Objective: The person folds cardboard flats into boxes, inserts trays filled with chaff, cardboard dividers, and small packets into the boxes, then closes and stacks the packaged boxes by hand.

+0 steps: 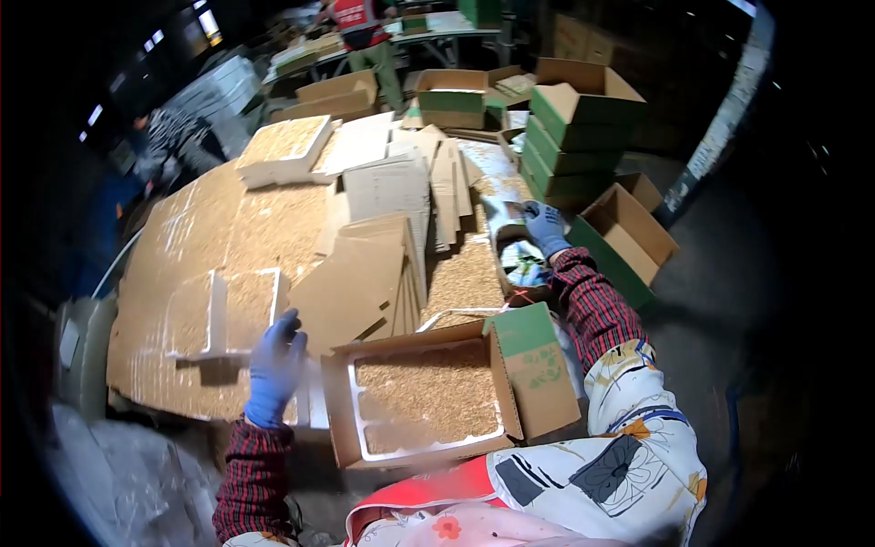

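My left hand (276, 369), in a blue glove, is raised with its fingers apart beside the left edge of an open cardboard box (506, 383). Inside that box lies a white foam tray (362, 421) filled with light brown grains. My right hand (544, 226), also gloved, reaches over a container of blue and white packets (526, 264). Its fingers are bent, and whether they hold anything is too small to tell. Flat cardboard sheets (351, 287) lie between my hands. Left of them stands a white foam frame (217, 312) on the grain-covered surface.
Green and brown boxes (574, 137) are stacked at the back right, with an open box (629, 232) below them. A grain-filled foam tray (287, 146) sits at the back left. A person in a red vest (355, 23) stands behind; another person (178, 137) bends at the left.
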A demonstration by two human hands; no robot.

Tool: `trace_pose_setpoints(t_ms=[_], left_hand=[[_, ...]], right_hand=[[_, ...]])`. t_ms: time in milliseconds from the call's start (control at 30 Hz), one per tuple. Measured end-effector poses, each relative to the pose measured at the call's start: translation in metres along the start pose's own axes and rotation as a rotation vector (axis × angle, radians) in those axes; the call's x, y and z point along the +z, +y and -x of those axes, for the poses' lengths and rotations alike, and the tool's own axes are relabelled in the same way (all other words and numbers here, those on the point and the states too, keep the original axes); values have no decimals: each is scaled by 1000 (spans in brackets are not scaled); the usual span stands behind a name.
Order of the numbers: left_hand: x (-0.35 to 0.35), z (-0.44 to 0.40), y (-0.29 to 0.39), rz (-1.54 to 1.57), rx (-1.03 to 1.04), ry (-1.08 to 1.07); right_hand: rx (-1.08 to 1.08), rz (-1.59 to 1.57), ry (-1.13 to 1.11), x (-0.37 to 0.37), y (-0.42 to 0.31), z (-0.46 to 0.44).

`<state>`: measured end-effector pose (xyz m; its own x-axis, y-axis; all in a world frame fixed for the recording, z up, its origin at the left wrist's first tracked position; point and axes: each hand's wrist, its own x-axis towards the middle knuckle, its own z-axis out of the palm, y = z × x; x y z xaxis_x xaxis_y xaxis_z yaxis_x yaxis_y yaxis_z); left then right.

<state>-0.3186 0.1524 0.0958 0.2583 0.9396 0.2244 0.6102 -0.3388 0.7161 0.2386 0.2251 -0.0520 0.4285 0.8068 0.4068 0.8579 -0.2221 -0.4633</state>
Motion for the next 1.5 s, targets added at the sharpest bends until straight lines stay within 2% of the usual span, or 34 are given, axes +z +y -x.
trace_pose_setpoints(t_ms=[67, 100, 133, 200, 267, 333, 400, 467, 533, 600, 667, 733, 800, 867, 933, 1000, 1067, 1100, 1133, 1200, 1233, 1267, 1333, 1367, 1400, 1467, 1500], left_hand=[[19, -38, -58, -64, -47, -106], [39, -56, -118, -230, 133, -95], [45, -69, -120, -412, 141, -163], [74, -97, -166, -599, 73, -314], [88, -107, -164, -684, -4, -387], [105, -119, -176, -713, 5, -398], [112, -127, -175, -811, -26, -413], [103, -128, -163, -843, -17, -417], [90, -133, -153, -824, -16, -380], [88, -144, -164, -713, 156, -223], [58, -142, -114, -494, 293, -126], [23, -112, -36, -374, 513, 21], [2, -58, 42, -424, 784, 60], [1, 10, 93, -433, 1066, -66], [32, 76, 99, -509, 1118, -419], [68, 104, 84, -401, 1114, -580], [71, 99, 94, -395, 1012, -725], [81, 95, 96, -299, 893, -890], [95, 92, 85, -312, 870, -870], [120, 91, 53, -127, 801, -924], [109, 83, 63, -109, 687, -1049], [100, 84, 68, -115, 675, -1032], [74, 85, 69, -113, 687, -862], [56, 89, 69, -380, 784, -678], [50, 89, 76, -626, 633, -706], [52, 92, 71, -720, 525, -711], [62, 95, 65, -713, 522, -721]], right_hand=[[121, -929, -41, -30, -36, 25], [144, -1024, -102, -59, -60, 43], [161, -1130, -175, -94, -92, 64], [-97, -792, -119, -154, -162, 124], [-653, -405, -388, -203, -196, 162], [-707, -194, -531, -232, -228, 198], [-518, -248, -509, -236, -227, 222], [-430, -197, -356, -226, -210, 250], [-388, -168, -338, -224, -211, 267], [-254, -288, -255, -218, -211, 278], [-247, -302, -252, -218, -209, 280], [-133, -492, -170, -212, -205, 280], [-39, -695, -123, -219, -218, 275], [-130, -731, -65, -230, -233, 265], [-332, -502, -43, -243, -256, 261], [-495, -184, -356, -254, -281, 255], [-623, -133, -562, -227, -271, 260], [-693, -62, -626, -212, -263, 262], [-724, -71, -628, -203, -256, 261], [-723, 70, -727, -190, -247, 264], [-695, 183, -719, -186, -247, 267], [-717, 180, -717, -185, -246, 269], [-659, -19, -613, -185, -244, 268], [-606, -178, -633, -195, -252, 261], [-615, -180, -631, -198, -251, 257], [-316, -675, -407, -202, -241, 255], [-244, -708, -320, -203, -237, 253]])
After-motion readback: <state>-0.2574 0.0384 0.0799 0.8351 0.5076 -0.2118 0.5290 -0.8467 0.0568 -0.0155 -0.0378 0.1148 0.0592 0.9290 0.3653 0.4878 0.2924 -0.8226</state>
